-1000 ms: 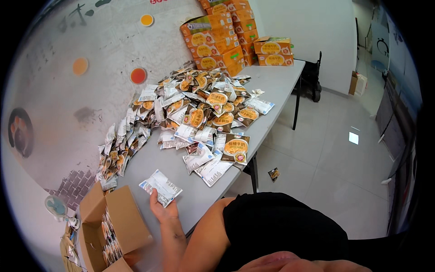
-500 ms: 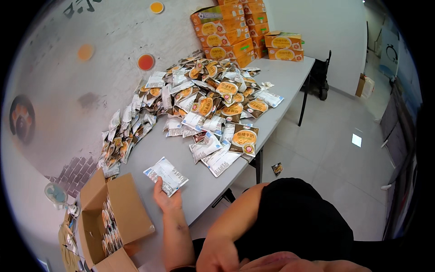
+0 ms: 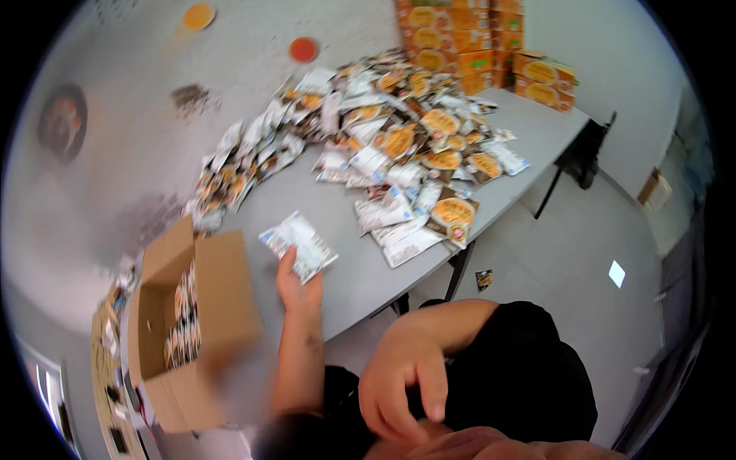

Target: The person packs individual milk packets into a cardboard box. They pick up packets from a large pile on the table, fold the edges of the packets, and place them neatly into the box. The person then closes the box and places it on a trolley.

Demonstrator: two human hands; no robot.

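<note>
My left hand [image 3: 297, 287] grips a flat snack packet [image 3: 303, 249] above the grey table, its pale printed back turned up and the thumb lying over its lower edge. My right hand [image 3: 402, 379] hangs close to my body, thumb apart from the fingers, with nothing seen in it. Left of my left hand stands an open cardboard box [image 3: 226, 287], in which several packets [image 3: 182, 330] are lined up on edge. Beyond my left hand lies a big heap of similar packets [image 3: 399, 142], some brown and orange side up, others pale side up.
Stacks of orange cartons [image 3: 452, 46] stand at the table's far end, with shorter cartons [image 3: 544, 80] beside them. One small dark packet [image 3: 484, 280] lies on the tiled floor right of the grey table [image 3: 341, 295]. A black wheeled object [image 3: 586, 157] is past the table's far corner.
The view has swung, shifting the table and heap rightward. My right hand has come up from the lower edge, and its fingers show more. My left hand still holds the packet.
</note>
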